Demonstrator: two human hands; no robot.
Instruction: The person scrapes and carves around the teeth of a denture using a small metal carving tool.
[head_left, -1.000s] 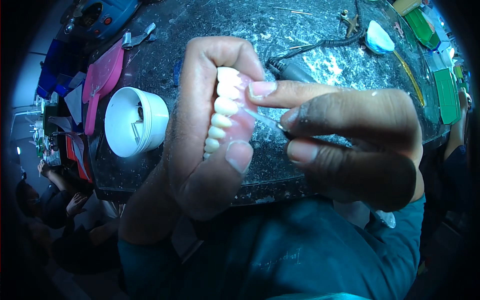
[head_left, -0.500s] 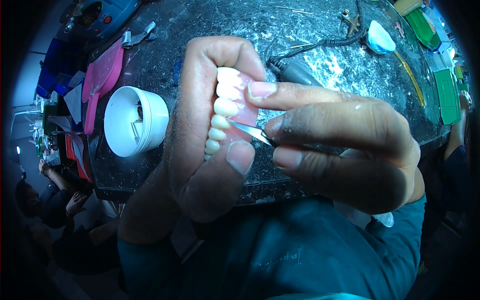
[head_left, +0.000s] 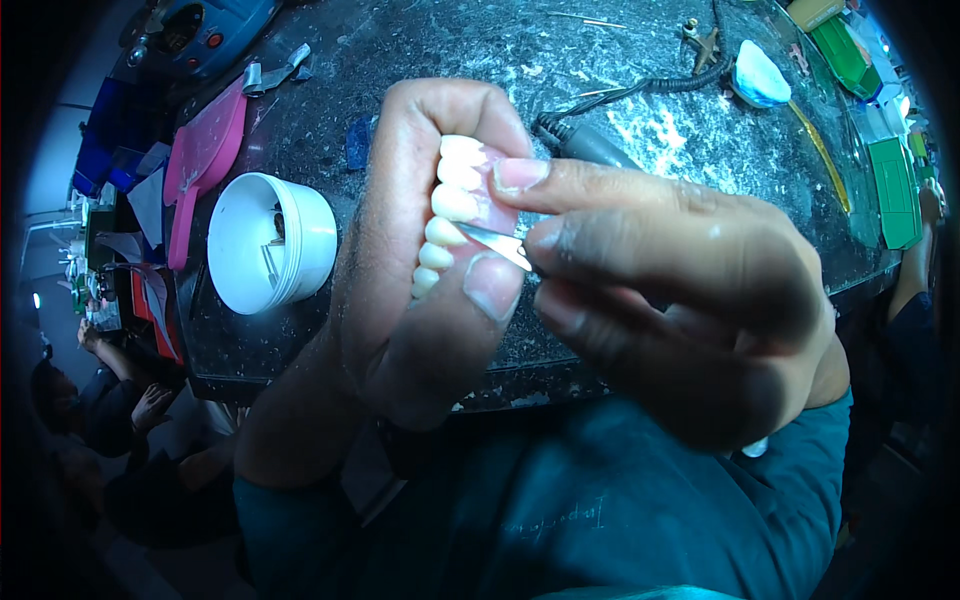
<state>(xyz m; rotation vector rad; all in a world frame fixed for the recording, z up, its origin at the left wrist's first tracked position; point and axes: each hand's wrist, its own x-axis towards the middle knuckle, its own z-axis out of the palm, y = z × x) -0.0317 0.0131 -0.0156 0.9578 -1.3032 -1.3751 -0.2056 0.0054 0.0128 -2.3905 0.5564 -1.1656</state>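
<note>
My left hand [head_left: 400,270] is closed round a denture [head_left: 455,205] with a row of white teeth on a pink base. Its fingers curl behind and over the top, and the thumb presses the lower pink part. Between the fingers of my right hand [head_left: 690,280] is a small carving knife [head_left: 500,243] with a pointed, shiny blade. The blade's tip touches the gum line beside one of the middle teeth. My right index fingertip rests on the pink base higher up. Most of the knife's handle is hidden by my fingers.
A white tub [head_left: 275,243] holding small metal pieces stands left, beside a pink dustpan [head_left: 207,150]. Behind my hands lies a grey handpiece [head_left: 595,147] with a coiled cord. White dust covers the dark bench [head_left: 480,60]. Green trays [head_left: 893,195] line the right; other people sit left.
The knife tip has shifted slightly up along the gum line, its blade now flatter. My right lower fingers and left thumb have moved a little; the denture has tilted slightly.
</note>
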